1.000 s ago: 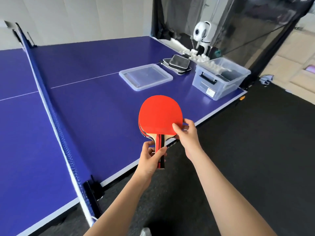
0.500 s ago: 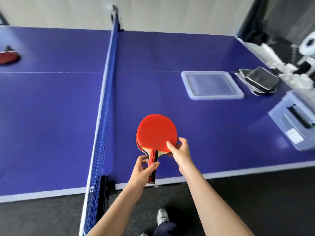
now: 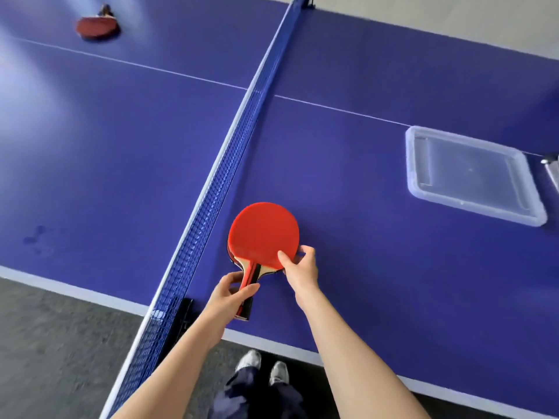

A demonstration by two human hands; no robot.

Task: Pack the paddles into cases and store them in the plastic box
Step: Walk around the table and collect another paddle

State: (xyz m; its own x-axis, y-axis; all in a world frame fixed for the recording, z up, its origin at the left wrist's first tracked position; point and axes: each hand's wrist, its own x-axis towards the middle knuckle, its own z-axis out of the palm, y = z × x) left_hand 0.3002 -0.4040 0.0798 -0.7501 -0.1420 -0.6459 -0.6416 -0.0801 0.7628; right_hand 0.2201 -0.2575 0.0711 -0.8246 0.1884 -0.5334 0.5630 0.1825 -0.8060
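I hold a stack of red paddles [image 3: 262, 234] above the table's near edge, just right of the net. My left hand [image 3: 232, 297] grips the handles from below. My right hand [image 3: 299, 267] pinches the lower right rim of the top blade between thumb and fingers. Another red paddle [image 3: 96, 26] lies alone at the far left of the table, across the net. The box's clear plastic lid [image 3: 472, 176] lies flat at the right. A sliver of a paddle case [image 3: 552, 167] shows at the right frame edge. The plastic box itself is out of view.
The blue net [image 3: 242, 116] runs from its clamp [image 3: 183, 316] at the near edge to the far side, splitting the purple table [image 3: 363, 146]. Grey floor lies at the lower left, and my shoes [image 3: 263, 367] show below the table edge.
The view has swung left: the plastic box and the stacked cases have slid out of frame, and the far paddle has come into view. Both hands keep the same hold on the stack.
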